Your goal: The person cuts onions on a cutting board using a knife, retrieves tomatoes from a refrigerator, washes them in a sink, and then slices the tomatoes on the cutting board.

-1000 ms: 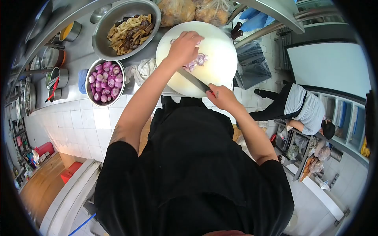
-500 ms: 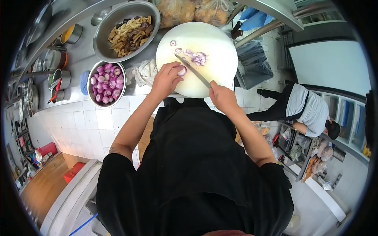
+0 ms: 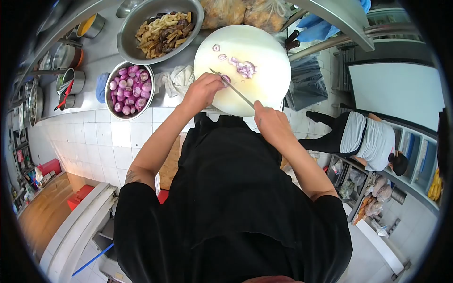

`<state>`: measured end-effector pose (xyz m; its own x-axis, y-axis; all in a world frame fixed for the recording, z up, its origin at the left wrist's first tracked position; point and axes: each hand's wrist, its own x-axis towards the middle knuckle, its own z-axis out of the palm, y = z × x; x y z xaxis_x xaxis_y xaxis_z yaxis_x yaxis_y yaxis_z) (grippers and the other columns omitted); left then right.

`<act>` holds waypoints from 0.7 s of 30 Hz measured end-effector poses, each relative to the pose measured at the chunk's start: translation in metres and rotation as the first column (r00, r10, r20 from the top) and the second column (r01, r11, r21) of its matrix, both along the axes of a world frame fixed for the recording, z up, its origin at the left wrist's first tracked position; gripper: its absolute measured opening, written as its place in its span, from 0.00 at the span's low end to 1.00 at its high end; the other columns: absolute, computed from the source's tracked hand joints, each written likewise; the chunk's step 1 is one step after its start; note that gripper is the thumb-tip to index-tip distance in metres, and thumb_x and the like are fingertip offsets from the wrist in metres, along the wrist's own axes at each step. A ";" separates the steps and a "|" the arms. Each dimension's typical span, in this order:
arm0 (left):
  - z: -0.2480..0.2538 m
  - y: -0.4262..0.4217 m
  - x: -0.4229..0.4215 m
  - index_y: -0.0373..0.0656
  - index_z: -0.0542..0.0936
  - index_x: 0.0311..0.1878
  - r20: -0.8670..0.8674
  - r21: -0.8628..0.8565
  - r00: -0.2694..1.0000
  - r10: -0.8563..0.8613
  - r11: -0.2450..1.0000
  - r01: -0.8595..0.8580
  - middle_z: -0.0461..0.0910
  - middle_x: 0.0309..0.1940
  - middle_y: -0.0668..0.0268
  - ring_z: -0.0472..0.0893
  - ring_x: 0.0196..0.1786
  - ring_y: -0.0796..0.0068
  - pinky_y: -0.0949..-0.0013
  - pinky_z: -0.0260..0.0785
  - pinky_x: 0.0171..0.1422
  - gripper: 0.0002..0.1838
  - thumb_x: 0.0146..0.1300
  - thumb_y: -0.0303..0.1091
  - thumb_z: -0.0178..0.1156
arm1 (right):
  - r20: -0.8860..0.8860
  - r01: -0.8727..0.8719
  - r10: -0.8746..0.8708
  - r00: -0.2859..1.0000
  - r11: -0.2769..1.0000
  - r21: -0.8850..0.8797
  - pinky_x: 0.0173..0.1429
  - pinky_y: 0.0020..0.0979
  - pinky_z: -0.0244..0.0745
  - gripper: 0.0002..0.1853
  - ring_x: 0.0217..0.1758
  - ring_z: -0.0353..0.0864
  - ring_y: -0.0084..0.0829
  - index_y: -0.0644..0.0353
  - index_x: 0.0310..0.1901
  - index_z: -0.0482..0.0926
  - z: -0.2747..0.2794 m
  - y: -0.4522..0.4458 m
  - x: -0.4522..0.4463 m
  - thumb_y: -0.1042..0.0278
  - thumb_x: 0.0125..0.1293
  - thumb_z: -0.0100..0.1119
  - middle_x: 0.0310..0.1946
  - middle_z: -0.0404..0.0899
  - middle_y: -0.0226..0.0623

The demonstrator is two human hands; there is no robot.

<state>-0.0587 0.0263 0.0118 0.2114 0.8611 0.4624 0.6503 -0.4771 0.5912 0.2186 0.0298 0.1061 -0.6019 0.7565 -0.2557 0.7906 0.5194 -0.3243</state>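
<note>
Left fingers (image 3: pixel 215 81) on onion (image 3: pixel 226 79), right fingers (image 3: pixel 261 110) around knife (image 3: pixel 239 93)

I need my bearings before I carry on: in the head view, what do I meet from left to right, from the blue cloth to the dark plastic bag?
Blue cloth, bowl of purple onions, white cloth, left hand, knife, right hand, dark plastic bag.
</note>
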 end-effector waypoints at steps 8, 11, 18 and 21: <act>0.008 0.006 0.011 0.44 0.87 0.49 0.044 -0.028 0.998 0.043 0.999 -0.041 0.84 0.48 0.63 0.83 0.53 0.57 0.60 0.79 0.56 0.15 0.58 0.21 0.70 | -0.129 0.107 -0.146 0.981 0.957 -0.268 0.40 0.59 0.76 0.09 0.34 0.85 0.60 0.60 0.45 0.71 -0.054 0.031 0.015 0.62 0.79 0.51 0.28 0.83 0.55; 0.010 0.009 0.019 0.44 0.86 0.48 -0.019 -0.164 0.993 0.118 0.979 -0.120 0.83 0.49 0.63 0.83 0.52 0.57 0.59 0.79 0.55 0.14 0.58 0.22 0.71 | -0.026 0.181 -0.183 0.983 0.980 -0.079 0.40 0.60 0.76 0.08 0.34 0.84 0.61 0.59 0.47 0.70 -0.047 0.018 0.010 0.63 0.78 0.52 0.29 0.84 0.53; -0.002 0.014 0.022 0.42 0.86 0.44 -0.013 -0.031 0.999 0.037 0.999 -0.037 0.84 0.46 0.65 0.84 0.49 0.59 0.60 0.80 0.53 0.10 0.59 0.23 0.70 | -0.020 -0.005 0.009 1.000 0.980 0.197 0.30 0.50 0.78 0.06 0.26 0.85 0.51 0.59 0.45 0.70 -0.045 0.009 0.005 0.70 0.72 0.55 0.24 0.82 0.46; -0.001 0.016 0.019 0.42 0.87 0.42 -0.019 -0.030 1.000 0.005 1.000 -0.005 0.84 0.46 0.66 0.84 0.50 0.62 0.61 0.80 0.52 0.08 0.60 0.22 0.69 | -0.037 -0.015 0.022 0.999 0.982 0.191 0.30 0.49 0.78 0.04 0.26 0.85 0.51 0.60 0.44 0.71 -0.046 0.011 0.007 0.71 0.72 0.54 0.24 0.82 0.46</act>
<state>-0.0399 0.0425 0.0103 0.2154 0.8756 0.4324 0.6637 -0.4561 0.5929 0.2253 0.0404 0.0601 -0.6228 0.7778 -0.0842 0.7691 0.5889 -0.2485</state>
